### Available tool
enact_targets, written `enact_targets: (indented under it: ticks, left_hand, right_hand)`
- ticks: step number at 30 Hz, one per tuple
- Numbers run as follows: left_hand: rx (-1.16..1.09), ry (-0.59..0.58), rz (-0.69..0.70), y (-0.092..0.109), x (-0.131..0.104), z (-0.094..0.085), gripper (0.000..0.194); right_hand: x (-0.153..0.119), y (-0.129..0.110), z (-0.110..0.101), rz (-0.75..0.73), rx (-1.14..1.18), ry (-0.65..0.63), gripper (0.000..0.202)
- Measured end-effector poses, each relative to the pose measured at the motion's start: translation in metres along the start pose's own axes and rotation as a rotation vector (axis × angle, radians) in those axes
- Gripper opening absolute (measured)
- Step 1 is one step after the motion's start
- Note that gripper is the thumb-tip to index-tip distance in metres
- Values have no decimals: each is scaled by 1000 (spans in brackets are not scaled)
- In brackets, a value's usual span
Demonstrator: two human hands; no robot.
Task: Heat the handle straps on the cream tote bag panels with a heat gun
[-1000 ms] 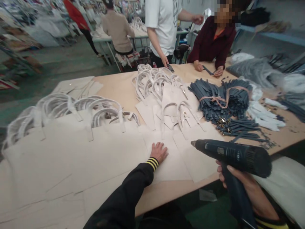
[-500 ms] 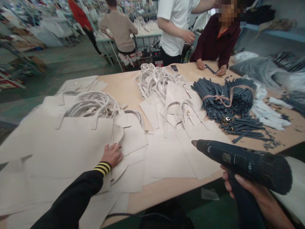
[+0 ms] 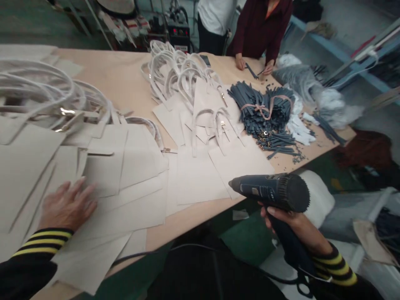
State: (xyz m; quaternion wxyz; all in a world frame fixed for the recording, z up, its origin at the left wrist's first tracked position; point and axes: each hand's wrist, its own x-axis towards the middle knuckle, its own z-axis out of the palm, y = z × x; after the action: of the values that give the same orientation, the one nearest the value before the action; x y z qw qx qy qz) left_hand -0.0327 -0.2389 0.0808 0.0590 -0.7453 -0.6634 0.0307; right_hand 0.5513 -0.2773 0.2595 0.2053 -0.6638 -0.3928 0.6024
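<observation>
My right hand (image 3: 295,227) is wrapped round the handle of a dark heat gun (image 3: 271,191), its nozzle pointing left over the table's front edge. My left hand (image 3: 67,204) lies with fingers spread on a pile of overlapping beige panels (image 3: 140,200) at the left. Looped beige handles (image 3: 40,91) and gold clasps (image 3: 67,112) rest on the panels beyond that hand. More panels with two upright handle loops (image 3: 218,121) lie in the middle, near the gun's nozzle.
A heap of beige handles (image 3: 175,71) stands at the back centre. Right of it lie tied dark straps (image 3: 262,104), white strips (image 3: 301,125) and plastic bags (image 3: 300,79). Across the table (image 3: 106,66) a person in maroon (image 3: 256,29) handles a strap; another stands in white.
The view has turned down and to the right. My left hand has moved from the large top panel's right edge onto smaller panels, fingers spread. The heat gun is still in my right hand.
</observation>
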Motion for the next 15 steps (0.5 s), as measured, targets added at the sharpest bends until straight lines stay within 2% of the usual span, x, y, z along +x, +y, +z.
enact_targets:
  ticks: [2, 5, 7, 11, 13, 15]
  left_hand:
    - [-47, -59, 29, 22, -11, 7, 50]
    - [-123, -132, 35, 42, -22, 18, 50]
    - [-202, -129, -6, 48, -22, 21, 49]
    - [-337, -90, -70, 51, -13, 22, 40]
    - [-354, -85, -73, 50, -10, 26, 34]
    - [-315, -120, -74, 49, -7, 35, 31]
  right_hand:
    - [-18, 15, -9, 34, 50, 106, 41]
    - [-34, 29, -16, 57, 121, 92, 39]
    - [-37, 35, -17, 46, 150, 88, 37]
    - [-36, 40, -18, 26, 206, 195, 38]
    - [-34, 42, -20, -13, 262, 266, 39]
    - [-24, 44, -25, -85, 322, 398, 40]
